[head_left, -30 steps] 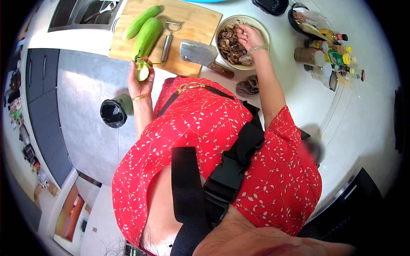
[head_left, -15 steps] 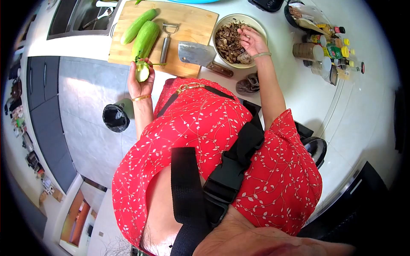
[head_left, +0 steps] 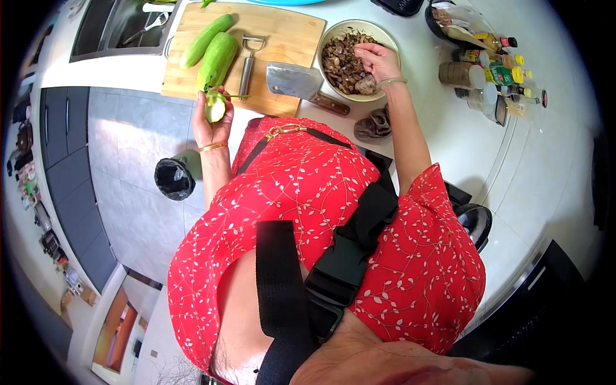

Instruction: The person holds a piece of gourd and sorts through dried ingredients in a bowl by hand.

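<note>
My left hand (head_left: 206, 125) is closed around a cut piece of zucchini (head_left: 215, 110), its pale round face turned up and a thin green stalk sticking out to the right. Just beyond it, two whole-looking zucchinis (head_left: 219, 59) lie on the wooden cutting board (head_left: 282, 32). My right hand (head_left: 381, 63) is over a cream bowl (head_left: 393, 46) of dark brown chopped food (head_left: 341, 61). Its fingers are bent and pressed together at the food; whether they pinch any of it is hidden. A peeler (head_left: 248, 70) and a cleaver (head_left: 295, 80) lie on the board between my hands.
A crumpled dark bag (head_left: 373, 125) sits below the bowl. Several bottles and jars (head_left: 494, 80) stand at the right. A sink (head_left: 122, 29) is at the upper left, and a bin with a black liner (head_left: 174, 178) stands on the floor at left.
The fingers of my right hand have drawn closer together and lowered slightly toward the food in the bowl. My left hand keeps its hold on the zucchini piece.
</note>
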`<state>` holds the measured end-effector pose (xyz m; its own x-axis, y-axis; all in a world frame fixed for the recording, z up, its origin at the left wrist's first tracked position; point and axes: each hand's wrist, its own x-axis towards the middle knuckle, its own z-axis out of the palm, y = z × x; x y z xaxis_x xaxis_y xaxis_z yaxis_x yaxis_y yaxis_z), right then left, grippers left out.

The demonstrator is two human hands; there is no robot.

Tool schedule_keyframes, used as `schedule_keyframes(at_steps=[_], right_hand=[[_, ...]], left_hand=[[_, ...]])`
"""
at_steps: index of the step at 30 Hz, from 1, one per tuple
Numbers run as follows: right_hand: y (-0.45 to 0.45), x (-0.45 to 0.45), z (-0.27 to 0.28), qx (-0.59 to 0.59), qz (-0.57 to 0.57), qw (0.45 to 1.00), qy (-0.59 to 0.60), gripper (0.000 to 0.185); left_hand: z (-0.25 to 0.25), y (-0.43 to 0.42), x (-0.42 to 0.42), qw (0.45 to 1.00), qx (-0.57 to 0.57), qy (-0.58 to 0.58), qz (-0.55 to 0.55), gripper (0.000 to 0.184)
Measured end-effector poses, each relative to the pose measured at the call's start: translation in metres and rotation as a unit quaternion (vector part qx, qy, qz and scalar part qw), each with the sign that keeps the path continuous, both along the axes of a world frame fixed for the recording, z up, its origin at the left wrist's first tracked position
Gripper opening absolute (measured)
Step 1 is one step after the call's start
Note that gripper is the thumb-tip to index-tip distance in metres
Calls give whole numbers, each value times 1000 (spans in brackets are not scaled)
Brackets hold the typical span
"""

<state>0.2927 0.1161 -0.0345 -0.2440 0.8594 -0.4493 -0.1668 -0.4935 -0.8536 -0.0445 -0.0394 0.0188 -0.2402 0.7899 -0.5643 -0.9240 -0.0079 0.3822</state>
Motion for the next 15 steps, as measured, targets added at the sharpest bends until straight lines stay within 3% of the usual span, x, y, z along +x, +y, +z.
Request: schedule_keyframes(at_steps=[10, 15], right_hand=[[17, -2, -8, 17, 49, 983, -178, 20], [28, -17, 7, 53, 109, 941, -316, 27]], left_hand=[[0, -1, 0, 1000, -6, 10, 4, 31], [-2, -2, -1, 1000, -4, 9, 10, 31]])
